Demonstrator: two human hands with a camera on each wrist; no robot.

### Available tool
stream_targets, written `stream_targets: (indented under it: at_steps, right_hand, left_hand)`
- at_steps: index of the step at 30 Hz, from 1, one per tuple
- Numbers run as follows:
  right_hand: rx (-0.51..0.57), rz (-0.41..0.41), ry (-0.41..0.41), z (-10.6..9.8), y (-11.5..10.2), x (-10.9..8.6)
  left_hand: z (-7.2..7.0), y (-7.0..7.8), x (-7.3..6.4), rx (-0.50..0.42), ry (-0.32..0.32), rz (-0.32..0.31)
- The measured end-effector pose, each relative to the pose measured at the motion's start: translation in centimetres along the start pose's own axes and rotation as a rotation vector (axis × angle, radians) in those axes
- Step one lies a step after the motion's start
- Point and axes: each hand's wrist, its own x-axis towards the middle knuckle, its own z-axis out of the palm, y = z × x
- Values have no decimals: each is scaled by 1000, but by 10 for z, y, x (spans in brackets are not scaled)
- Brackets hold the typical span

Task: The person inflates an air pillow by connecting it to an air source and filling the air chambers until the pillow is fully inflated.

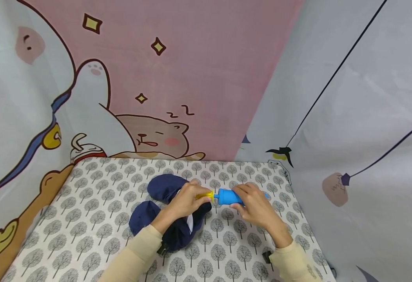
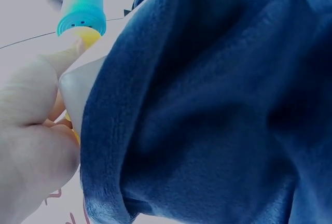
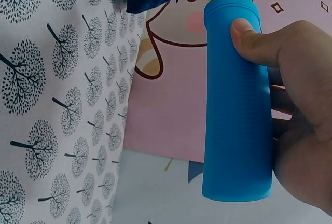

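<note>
Your right hand point(image 1: 254, 204) grips the blue cylinder point(image 1: 227, 197), one end facing your left hand point(image 1: 189, 199). Your left hand pinches the yellow piece point(image 1: 208, 194), the navy fabric bundle point(image 1: 178, 234) just beside it.

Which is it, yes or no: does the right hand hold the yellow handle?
No, the right hand grips the blue cylinder.

Tablecloth point(image 1: 99, 213) is printed w/ grey trees point(image 1: 84, 243); behind, pink backdrop point(image 1: 220, 78) is decorated w/ sleeping cartoon animal point(image 1: 161, 136) & yel. stars point(image 1: 158, 46); at R, white sheet point(image 1: 378, 90) is marked w/ pink patch point(image 1: 334, 192).
</note>
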Motion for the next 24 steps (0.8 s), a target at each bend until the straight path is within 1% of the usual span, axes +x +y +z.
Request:
stream_targets:
  at_steps: [3,9,16,24]
  right_hand:
    - [6,0,2,1,-2,1]
    - [31,17,-32,-3,2,0]
    - [37,29,4,-19,22,-15]
    - [46,61,34,-32,44,-32]
  left_hand:
    - [2,0,0,9,-1,7]
    - [1,2,-1,2,-19,-9]
    - [-5,0,-3,4,-25,-31]
    - [-7,-1,-3,12,-10,-25]
